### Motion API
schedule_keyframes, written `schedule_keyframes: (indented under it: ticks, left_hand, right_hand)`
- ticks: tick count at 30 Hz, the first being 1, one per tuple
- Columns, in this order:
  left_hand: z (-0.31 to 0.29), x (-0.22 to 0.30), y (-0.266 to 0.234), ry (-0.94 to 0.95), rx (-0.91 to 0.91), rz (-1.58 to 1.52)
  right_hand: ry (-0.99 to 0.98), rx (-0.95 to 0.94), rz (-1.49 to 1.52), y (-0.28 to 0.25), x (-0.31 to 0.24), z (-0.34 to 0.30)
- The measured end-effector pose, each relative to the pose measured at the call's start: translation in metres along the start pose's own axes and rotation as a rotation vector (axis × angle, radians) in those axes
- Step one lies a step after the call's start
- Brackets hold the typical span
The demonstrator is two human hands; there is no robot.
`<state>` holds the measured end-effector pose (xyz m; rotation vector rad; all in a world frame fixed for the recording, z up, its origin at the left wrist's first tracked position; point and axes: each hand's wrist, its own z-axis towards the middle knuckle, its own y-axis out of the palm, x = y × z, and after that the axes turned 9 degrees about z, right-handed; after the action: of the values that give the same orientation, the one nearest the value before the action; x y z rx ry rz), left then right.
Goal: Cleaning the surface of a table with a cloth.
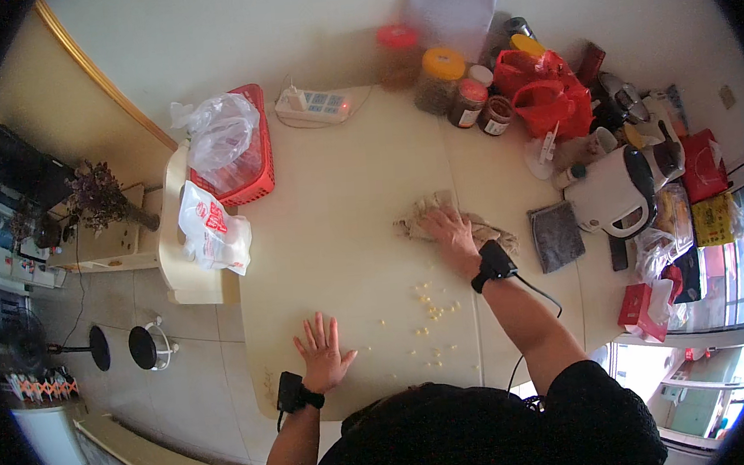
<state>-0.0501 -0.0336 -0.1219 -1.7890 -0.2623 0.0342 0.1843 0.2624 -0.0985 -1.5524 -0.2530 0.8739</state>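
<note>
A crumpled beige-brown cloth (494,234) lies on the pale tabletop (343,200), to the right of its middle. Over it is my right hand (451,235), pressing it to the surface with the fingers curved onto it; the fingertips are partly lost in the folds. Flat on the table near the front left edge rests my left hand (321,354), fingers spread, holding nothing. Small yellow crumbs or kernels (433,311) are scattered between the two hands, in front of the cloth. Each wrist wears a black strap with a small box.
At the table's left stand a red basket (266,145) with plastic bags and a white bag (215,232). A power strip (314,106) and several jars (440,78) line the back. Right of the cloth are a folded grey towel (556,237), a white kettle-like appliance (609,192) and a tissue box (639,312).
</note>
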Motion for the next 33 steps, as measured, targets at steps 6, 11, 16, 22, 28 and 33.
schedule_keyframes:
  ticks: [6, 11, 16, 22, 28, 33]
  left_hand:
    - [-0.001, 0.0, 0.002, 0.005, 0.033, 0.017]
    - [-0.003, -0.001, 0.003, -0.008, 0.025, -0.021]
    - [0.001, 0.001, 0.0, 0.007, 0.025, -0.024]
    - [0.0, -0.002, -0.007, -0.012, 0.018, -0.01]
    - [0.009, 0.009, -0.008, 0.025, 0.002, -0.023]
    - [-0.007, 0.0, -0.008, -0.028, -0.019, -0.015]
  right_hand:
    - [-0.121, 0.005, 0.072, 0.007, -0.03, -0.052]
    - [-0.154, -0.08, 0.133, -0.004, -0.035, -0.061]
    - [-0.152, 0.16, 0.574, -0.038, 0.029, 0.001]
    - [0.333, 0.189, -0.015, -0.067, 0.07, 0.056]
    - [0.492, 0.058, -0.076, -0.002, 0.136, 0.104]
    - [0.049, -0.002, 0.024, -0.002, -0.025, 0.17]
